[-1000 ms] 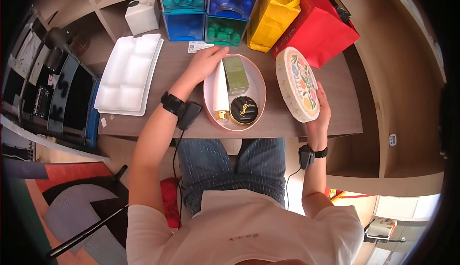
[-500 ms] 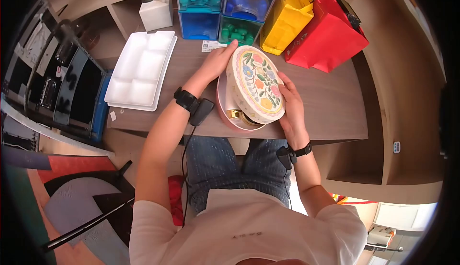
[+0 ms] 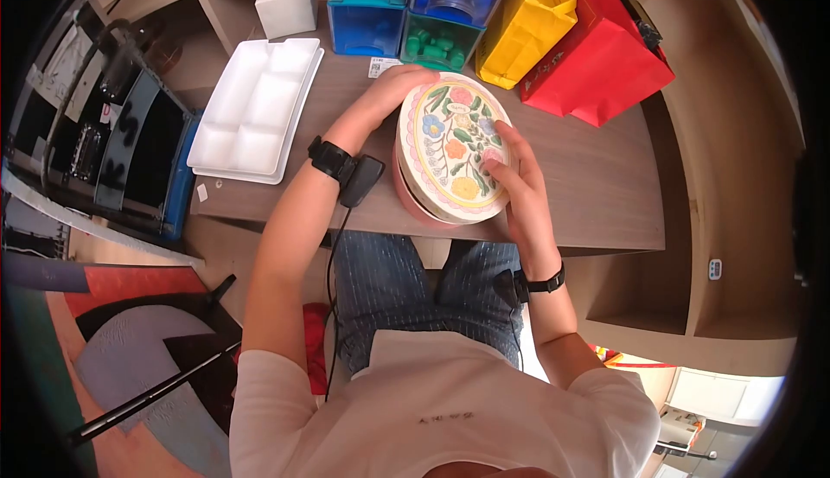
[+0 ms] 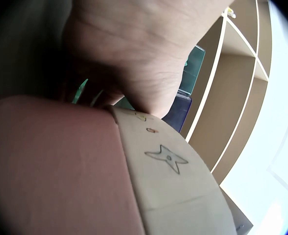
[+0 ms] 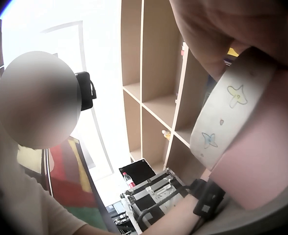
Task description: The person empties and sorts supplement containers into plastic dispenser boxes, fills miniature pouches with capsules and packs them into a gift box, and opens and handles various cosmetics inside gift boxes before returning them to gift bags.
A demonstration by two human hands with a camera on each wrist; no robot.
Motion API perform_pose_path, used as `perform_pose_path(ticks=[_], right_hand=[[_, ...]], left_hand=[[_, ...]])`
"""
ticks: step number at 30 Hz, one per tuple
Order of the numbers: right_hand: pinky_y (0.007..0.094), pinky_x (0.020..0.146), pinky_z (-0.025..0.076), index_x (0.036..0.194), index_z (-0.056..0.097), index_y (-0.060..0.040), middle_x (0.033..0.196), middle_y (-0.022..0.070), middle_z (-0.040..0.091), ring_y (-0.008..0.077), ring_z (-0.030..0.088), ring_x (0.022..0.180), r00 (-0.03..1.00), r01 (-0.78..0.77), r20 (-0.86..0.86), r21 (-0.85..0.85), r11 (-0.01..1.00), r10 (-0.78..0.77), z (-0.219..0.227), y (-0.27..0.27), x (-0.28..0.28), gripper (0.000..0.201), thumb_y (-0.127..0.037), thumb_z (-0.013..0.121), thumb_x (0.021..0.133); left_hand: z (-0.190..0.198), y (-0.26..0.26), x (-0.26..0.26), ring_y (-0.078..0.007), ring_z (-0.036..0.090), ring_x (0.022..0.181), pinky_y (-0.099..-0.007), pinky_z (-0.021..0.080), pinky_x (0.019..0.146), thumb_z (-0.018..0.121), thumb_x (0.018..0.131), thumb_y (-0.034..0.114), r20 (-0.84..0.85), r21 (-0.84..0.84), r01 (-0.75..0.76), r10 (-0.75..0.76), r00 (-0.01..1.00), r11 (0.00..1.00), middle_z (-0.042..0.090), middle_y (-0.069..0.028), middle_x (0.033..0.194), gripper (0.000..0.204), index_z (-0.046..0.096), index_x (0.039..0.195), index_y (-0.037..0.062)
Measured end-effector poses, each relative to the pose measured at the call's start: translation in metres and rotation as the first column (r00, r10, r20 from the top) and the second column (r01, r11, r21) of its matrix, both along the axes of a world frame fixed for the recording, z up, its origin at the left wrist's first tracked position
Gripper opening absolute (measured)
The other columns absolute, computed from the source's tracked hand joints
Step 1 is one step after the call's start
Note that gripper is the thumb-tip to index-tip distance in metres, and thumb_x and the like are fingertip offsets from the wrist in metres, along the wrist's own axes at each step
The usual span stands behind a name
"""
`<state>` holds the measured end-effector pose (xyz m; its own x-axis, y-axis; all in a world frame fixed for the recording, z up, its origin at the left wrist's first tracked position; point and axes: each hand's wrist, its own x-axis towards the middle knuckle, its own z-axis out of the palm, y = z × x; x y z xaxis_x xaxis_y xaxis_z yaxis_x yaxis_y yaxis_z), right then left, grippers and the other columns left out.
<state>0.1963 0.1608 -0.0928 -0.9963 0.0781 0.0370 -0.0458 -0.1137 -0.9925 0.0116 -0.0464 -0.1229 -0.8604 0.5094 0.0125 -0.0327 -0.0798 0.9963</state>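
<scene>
A floral oval lid lies over the pink box in the head view and hides what the box holds. In the left wrist view the lid's cream side meets the pink wall. My left hand rests at the far left rim, its fingers partly hidden. The right hand grips the lid's right edge, some fingers over the top. From the right wrist, the lid's side overlaps the pink wall.
A white divided tray lies to the left. Behind stand clear-fronted drawers with blue and green things, a white box, a yellow bag and a red bag. A printed card lies behind the left hand.
The right hand has carried the lid leftward from beside the box onto it, and its tilt has gone down. The tube, green box and black compact are now covered. The left hand has stayed at the rim.
</scene>
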Motion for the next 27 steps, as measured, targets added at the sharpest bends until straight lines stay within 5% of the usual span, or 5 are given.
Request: perform_pose_path(ticks=[2,7,24,27], right_hand=[[0.0369,0.121,0.031,0.15,0.047,-0.0011,0.164,0.019,0.029,0.0274,0.033,0.151,1.0,-0.011,-0.021,0.037,0.999,0.012,0.0,0.0,0.004,0.06,-0.005,0.066,0.093],[0.0405,0.122,0.029,0.149,0.049,-0.0041,0.165,0.022,0.023,0.0321,0.03,0.152,0.985,0.074,-0.174,0.432,0.899,0.003,0.002,-0.007,0.01,0.06,-0.01,0.069,0.093],[0.0412,0.117,0.037,0.146,0.052,0.0058,0.16,0.0285,0.033,0.0362,0.042,0.146,0.954,0.208,-0.298,0.576,0.79,-0.034,-0.005,-0.007,0.007,0.061,-0.012,0.073,0.091],[0.0402,0.117,0.037,0.144,0.054,0.007,0.159,0.0282,0.037,0.0351,0.044,0.145,0.958,0.211,-0.279,0.531,0.82,-0.065,-0.004,-0.007,0.006,0.059,-0.013,0.073,0.091]], left_hand=[[0.001,0.0,0.0,-0.0102,0.065,0.093,-0.0267,0.05,0.081,0.064,0.098,0.033,-0.009,-0.01,-0.023,0.023,1.0,1.0,0.073,-0.0045,0.103,0.034,0.072,0.106,0.002],[0.001,0.0,-0.001,-0.01,0.066,0.09,-0.0257,0.05,0.078,0.065,0.098,0.032,0.024,0.004,-0.019,0.019,1.0,1.0,0.072,-0.0036,0.101,0.031,0.072,0.104,0.0027],[0.001,0.005,0.0,-0.009,0.067,0.087,-0.0245,0.052,0.077,0.066,0.098,0.024,0.019,0.002,-0.022,0.022,1.0,1.0,0.071,-0.0021,0.098,0.022,0.071,0.106,0.0039],[-0.007,0.014,-0.001,-0.0105,0.068,0.089,-0.0253,0.054,0.08,0.063,0.099,0.019,0.04,0.136,-0.046,0.041,0.998,0.99,0.071,-0.0042,0.101,0.021,0.069,0.111,0.0024]])
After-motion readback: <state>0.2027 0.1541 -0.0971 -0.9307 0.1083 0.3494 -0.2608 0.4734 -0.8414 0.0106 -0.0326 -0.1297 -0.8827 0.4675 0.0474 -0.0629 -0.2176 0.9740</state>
